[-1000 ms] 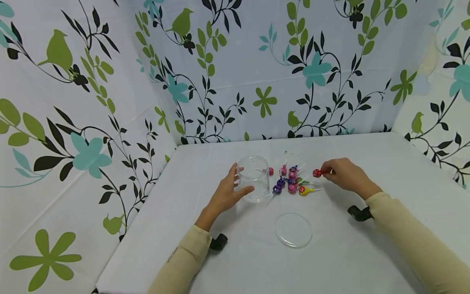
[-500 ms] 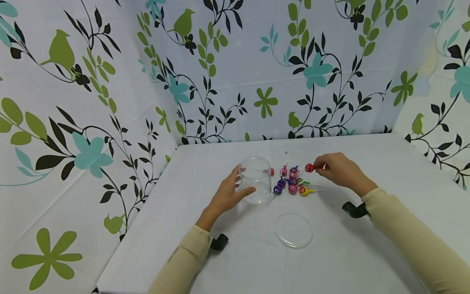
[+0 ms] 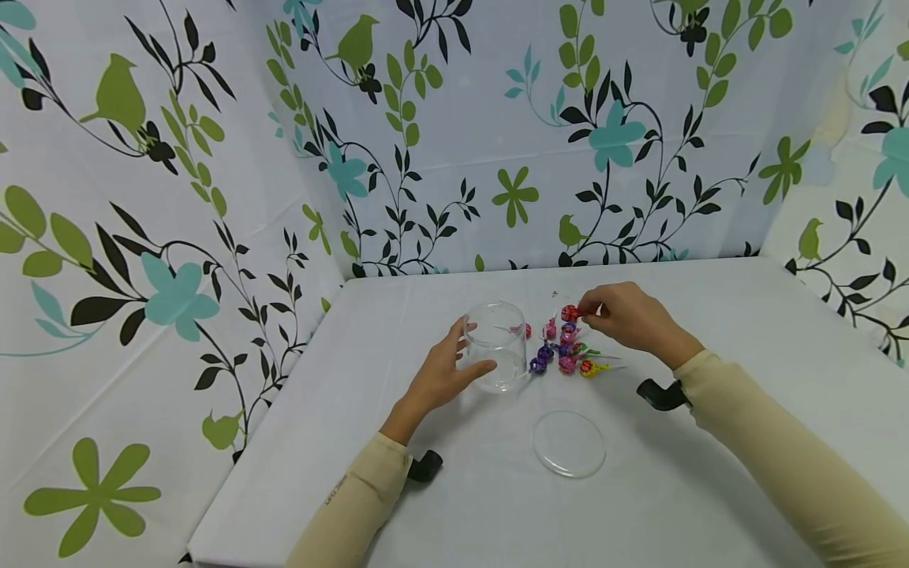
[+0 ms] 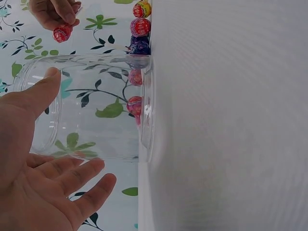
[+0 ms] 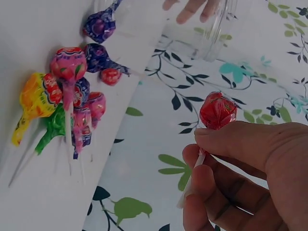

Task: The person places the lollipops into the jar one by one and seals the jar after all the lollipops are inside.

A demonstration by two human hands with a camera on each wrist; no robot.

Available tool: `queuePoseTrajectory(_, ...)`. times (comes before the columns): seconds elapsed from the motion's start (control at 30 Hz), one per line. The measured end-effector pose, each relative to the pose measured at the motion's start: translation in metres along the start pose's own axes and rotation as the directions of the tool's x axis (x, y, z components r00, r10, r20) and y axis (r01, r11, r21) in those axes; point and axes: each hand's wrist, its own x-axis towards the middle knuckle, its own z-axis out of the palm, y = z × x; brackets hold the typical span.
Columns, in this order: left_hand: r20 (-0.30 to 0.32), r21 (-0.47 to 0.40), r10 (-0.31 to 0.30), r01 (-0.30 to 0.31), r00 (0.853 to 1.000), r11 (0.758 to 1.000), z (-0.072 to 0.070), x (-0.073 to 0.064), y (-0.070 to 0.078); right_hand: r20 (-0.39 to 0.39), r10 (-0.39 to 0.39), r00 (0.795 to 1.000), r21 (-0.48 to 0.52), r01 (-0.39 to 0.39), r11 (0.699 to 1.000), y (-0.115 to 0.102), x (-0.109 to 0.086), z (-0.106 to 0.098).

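In the head view, my left hand point(image 3: 442, 375) holds a clear jar point(image 3: 495, 351) standing on the table, thumb on the near side and fingers on the far side. The left wrist view shows those fingers point(image 4: 91, 192) fairly straight along the jar's wall. My right hand point(image 3: 632, 322) pinches a red-wrapped lollipop point(image 5: 218, 110) by its white stick, just under the candy, raised above the table. Below it, several lollipops lie loose right of the jar, among them a purple one point(image 3: 537, 365), a pink one point(image 5: 68, 63) and a yellow one point(image 5: 41, 95).
A clear round lid point(image 3: 570, 444) lies flat in front of the jar and the lollipops. The white table point(image 3: 454, 505) ends at patterned curtains point(image 3: 426, 158) behind and at the sides. Each wrist carries a black camera mount point(image 3: 424, 467).
My right hand has moved left and slightly farther back with the red lollipop, from beside the loose lollipops to over their far side. The left hand and jar stay in place.
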Motion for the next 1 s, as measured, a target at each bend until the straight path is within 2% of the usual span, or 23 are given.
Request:
queuePoseTrajectory(0.2, -0.005, -0.001, 0.018, -0.018, 1.000, 1.000, 0.000, 0.000, 0.000, -0.005, -0.023, 1.000, 0.015, 0.023, 1.000, -0.014, 0.009, 0.001)
queuePoseTrajectory(0.77, 0.003, -0.007, -0.008, 0.008, 1.000, 1.000, -0.001, -0.001, 0.002, -0.019, -0.131, 0.991, 0.014, 0.132, 0.991, -0.050, 0.029, 0.011)
queuePoseTrajectory(1.0, 0.011, -0.008, -0.009, 0.009, 1.000, 1.000, -0.002, 0.000, 0.003, 0.007, -0.138, 0.990, 0.011, 0.138, 0.990, -0.066, 0.039, 0.018)
